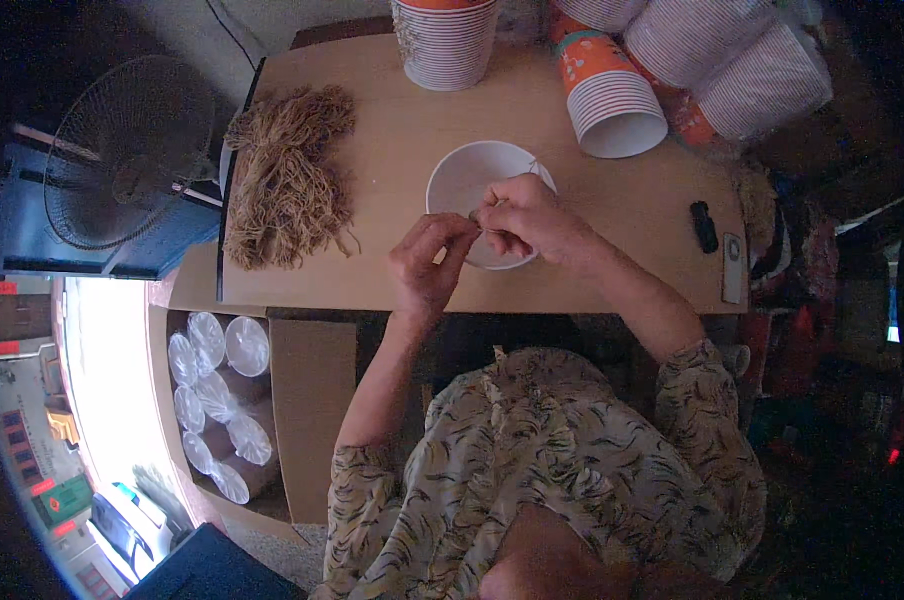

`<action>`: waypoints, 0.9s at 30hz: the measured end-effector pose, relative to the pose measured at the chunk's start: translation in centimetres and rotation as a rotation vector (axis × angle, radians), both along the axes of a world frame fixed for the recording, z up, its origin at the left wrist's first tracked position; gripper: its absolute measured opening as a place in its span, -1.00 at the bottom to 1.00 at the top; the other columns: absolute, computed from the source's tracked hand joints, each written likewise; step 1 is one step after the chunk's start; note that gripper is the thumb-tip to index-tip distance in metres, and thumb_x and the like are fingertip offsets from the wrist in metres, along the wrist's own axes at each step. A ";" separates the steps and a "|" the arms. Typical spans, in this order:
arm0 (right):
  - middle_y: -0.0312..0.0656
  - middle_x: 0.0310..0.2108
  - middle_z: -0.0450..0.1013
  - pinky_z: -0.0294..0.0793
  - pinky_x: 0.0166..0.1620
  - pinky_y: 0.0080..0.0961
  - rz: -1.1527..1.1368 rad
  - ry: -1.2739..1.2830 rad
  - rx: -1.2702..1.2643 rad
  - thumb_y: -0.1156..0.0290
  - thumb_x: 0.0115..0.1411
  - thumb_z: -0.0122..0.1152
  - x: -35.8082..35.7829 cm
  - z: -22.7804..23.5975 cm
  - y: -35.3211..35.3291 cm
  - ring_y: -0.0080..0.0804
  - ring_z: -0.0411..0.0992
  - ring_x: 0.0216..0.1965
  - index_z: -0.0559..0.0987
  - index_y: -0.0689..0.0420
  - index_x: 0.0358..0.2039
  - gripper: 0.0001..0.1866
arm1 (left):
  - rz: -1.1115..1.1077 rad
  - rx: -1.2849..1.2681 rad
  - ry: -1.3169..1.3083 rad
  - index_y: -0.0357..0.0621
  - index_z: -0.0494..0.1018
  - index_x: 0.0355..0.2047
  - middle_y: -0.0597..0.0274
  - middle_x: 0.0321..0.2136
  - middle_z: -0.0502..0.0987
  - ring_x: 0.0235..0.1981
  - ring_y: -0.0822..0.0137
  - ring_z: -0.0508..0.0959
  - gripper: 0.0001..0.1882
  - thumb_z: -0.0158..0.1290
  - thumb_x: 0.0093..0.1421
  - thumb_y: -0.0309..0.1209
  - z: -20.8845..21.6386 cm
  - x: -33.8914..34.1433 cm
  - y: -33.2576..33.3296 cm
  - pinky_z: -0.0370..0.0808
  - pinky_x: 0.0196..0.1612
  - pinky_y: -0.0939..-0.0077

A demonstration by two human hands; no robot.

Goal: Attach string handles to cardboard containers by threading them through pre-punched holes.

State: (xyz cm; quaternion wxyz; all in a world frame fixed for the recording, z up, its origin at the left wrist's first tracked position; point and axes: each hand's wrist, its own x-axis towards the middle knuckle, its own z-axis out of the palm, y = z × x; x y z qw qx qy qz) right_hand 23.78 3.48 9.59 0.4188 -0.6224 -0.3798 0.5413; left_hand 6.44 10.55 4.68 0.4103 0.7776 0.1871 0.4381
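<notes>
A white paper tub [455, 185] stands near the front edge of the table with its round mouth up. Over its near rim my left hand [430, 262] is closed, thumb and forefinger pinched together. My right hand [534, 222] reaches across the tub's right side, its fingers closed and meeting the left fingertips. Whatever small thing lies between the fingertips is hidden by them. Left of the hands lies a heap of brown twine pieces [290, 185], loosely bundled.
Behind the tub rises a stack of nested paper tubs [449, 45]; orange-and-white tubs [612, 95] lie at the back right beside bagged stacks [762, 85]. A black object [704, 227] and a phone-like slab [732, 268] sit at right. A fan [132, 150] and a carton of wrapped stacks [317, 420] are left.
</notes>
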 end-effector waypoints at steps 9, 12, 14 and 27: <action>-0.36 -0.59 0.40 0.22 -0.60 -0.74 0.004 0.054 0.097 0.36 0.30 0.08 0.8 -0.5 0.1 -0.72 0.29 -0.64 0.52 0.20 -0.27 -0.84 | -0.209 -0.621 -0.010 -0.32 0.50 -0.32 0.20 -0.36 0.60 -0.37 0.41 0.61 -0.93 0.17 0.20 -0.58 0.8 -0.6 0.9 0.58 -0.28 0.55; -0.37 -0.53 0.42 0.25 -0.56 -0.75 -0.002 0.012 0.125 0.36 0.32 0.08 0.8 0.5 -0.4 -0.73 0.31 -0.58 0.53 0.17 -0.17 -0.82 | -0.299 -0.783 0.111 -0.33 0.49 -0.26 0.18 -0.36 0.60 -0.35 0.39 0.63 -0.89 0.13 0.26 -0.53 1.8 -0.9 1.7 0.60 -0.25 0.56; -0.38 -0.50 0.42 0.27 -0.53 -0.74 -0.008 0.015 0.156 0.37 0.31 0.09 1.0 0.0 -0.7 -0.73 0.32 -0.56 0.52 0.18 -0.16 -0.83 | -0.308 -0.980 0.093 -0.34 0.48 -0.17 0.13 -0.36 0.61 -0.33 0.36 0.64 -0.83 0.13 0.26 -0.51 2.0 -0.9 2.1 0.61 -0.22 0.55; -0.35 -0.36 0.49 0.45 -0.29 -0.66 0.041 -0.401 0.305 0.51 0.18 0.24 0.3 -1.1 -2.7 -0.70 0.42 -0.35 0.60 0.23 -0.18 -0.81 | -0.428 -1.116 0.012 -0.38 0.47 -0.13 0.08 -0.29 0.61 -0.25 0.30 0.64 -0.77 0.15 0.24 -0.50 1.5 -1.0 2.3 0.60 -0.09 0.48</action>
